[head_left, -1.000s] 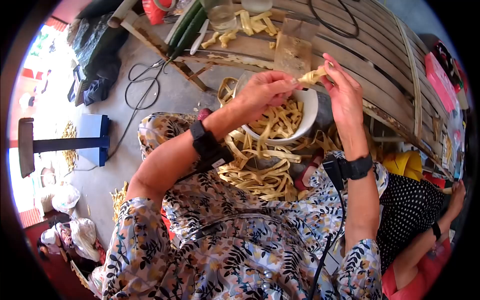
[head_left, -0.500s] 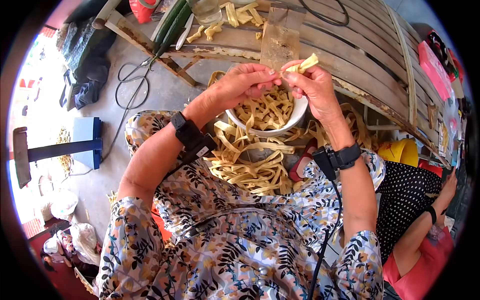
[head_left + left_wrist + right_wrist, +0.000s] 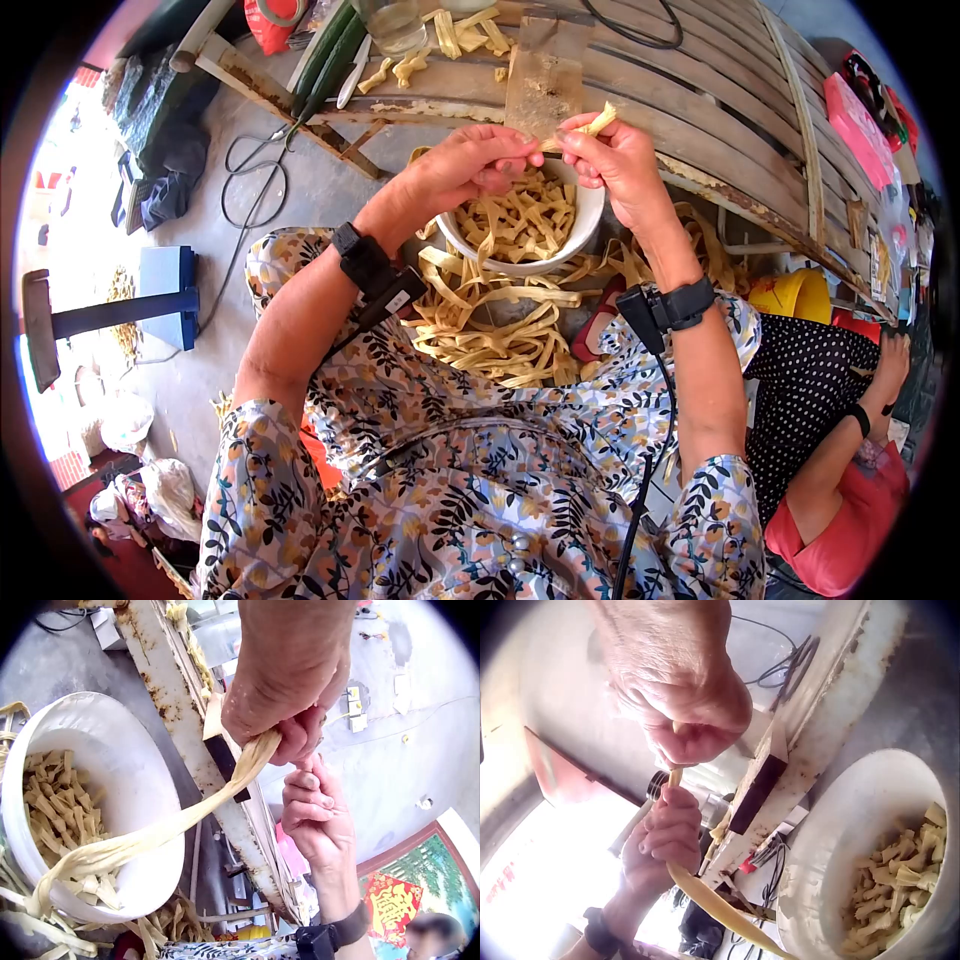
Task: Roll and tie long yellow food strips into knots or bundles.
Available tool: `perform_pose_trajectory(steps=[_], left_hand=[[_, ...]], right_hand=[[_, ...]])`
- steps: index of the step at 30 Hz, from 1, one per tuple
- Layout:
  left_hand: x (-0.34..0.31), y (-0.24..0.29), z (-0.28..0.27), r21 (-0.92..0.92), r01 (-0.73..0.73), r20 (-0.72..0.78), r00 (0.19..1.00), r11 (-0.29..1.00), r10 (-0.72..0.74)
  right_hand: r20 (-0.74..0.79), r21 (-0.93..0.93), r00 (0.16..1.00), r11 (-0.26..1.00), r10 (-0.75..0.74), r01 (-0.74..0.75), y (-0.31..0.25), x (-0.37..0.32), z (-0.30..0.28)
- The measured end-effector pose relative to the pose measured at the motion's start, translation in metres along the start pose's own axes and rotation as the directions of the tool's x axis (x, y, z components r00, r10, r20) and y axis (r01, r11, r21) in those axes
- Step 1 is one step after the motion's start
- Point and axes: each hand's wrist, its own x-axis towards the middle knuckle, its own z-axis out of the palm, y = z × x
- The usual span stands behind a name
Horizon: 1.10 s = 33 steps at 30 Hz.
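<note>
Both hands are raised over the near edge of the slatted bench, fingertips close together. The left hand (image 3: 468, 165) pinches a pale yellow strip (image 3: 172, 825), whose long tail hangs over the rim of the white bucket (image 3: 154, 761) in the left wrist view. Opposite it, the right hand (image 3: 612, 160) grips the strip's other end, and a short folded tip (image 3: 602, 120) sticks up past its fingers. A taut bit of strip (image 3: 676, 777) spans the two hands in the right wrist view. Many short knotted pieces (image 3: 520, 222) lie in the bucket, below the hands.
A wooden board (image 3: 543, 90) lies across the slatted bench (image 3: 690, 110), with knotted pieces (image 3: 408, 66), cucumbers (image 3: 325, 62) and a glass jar (image 3: 395, 25) to its left. Loose strips (image 3: 500, 335) heap on the floor below the bucket. Another person's arm (image 3: 835, 450) is at right.
The hands have come lower and to the left in the head view. The right hand's fingers, spread and upright a second ago, are now curled round the strip. The head view has shifted slightly.
</note>
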Motion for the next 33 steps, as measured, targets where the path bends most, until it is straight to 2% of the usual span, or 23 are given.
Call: perform_pose_trajectory(steps=[2,3,5,6,10,13,18,21,30,33], left_hand=[[-0.002,0.008,-0.002,0.054,0.026,-0.002,1.000,0.998,-0.025],[-0.002,0.011,-0.004,0.221,-0.026,-0.029,0.999,0.975,0.033],[-0.003,0.015,-0.005,0.535,-0.107,-0.050,0.986,0.838,0.158],[-0.002,0.018,-0.011,0.577,-0.145,-0.006,0.983,0.804,0.182],[0.010,0.030,-0.019,0.632,-0.206,-0.102,0.933,0.747,0.345],[0.026,0.044,-0.021,0.717,-0.189,-0.170,0.886,0.671,0.432],[0.058,0.050,-0.026,0.822,-0.196,-0.230,0.746,0.535,0.625],[0.067,0.049,-0.032,0.825,-0.197,-0.252,0.711,0.530,0.656],[0.075,0.047,-0.040,0.826,-0.185,-0.274,0.693,0.532,0.667],[0.076,0.048,-0.035,0.810,-0.252,-0.266,0.647,0.529,0.715]], right_hand=[[0.000,-0.032,0.998,0.998,0.057,-0.057,-0.003,0.002,-0.002],[0.003,-0.048,0.996,0.995,0.084,-0.084,-0.004,0.004,-0.003],[0.030,0.006,0.998,0.998,0.058,-0.059,-0.010,0.009,-0.011],[0.043,0.031,0.998,0.999,0.043,-0.045,-0.013,0.011,-0.015],[0.015,0.061,1.000,0.998,0.011,-0.012,-0.015,0.027,-0.023],[-0.091,0.051,0.988,0.990,-0.125,0.130,-0.013,0.046,-0.022],[-0.279,0.074,0.939,0.970,-0.201,0.230,-0.013,0.075,-0.021],[-0.350,0.057,0.912,0.966,-0.216,0.250,-0.012,0.085,-0.017],[-0.351,0.048,0.902,0.957,-0.252,0.286,-0.006,0.094,-0.020],[-0.349,0.052,0.901,0.955,-0.257,0.293,-0.010,0.094,-0.021]])
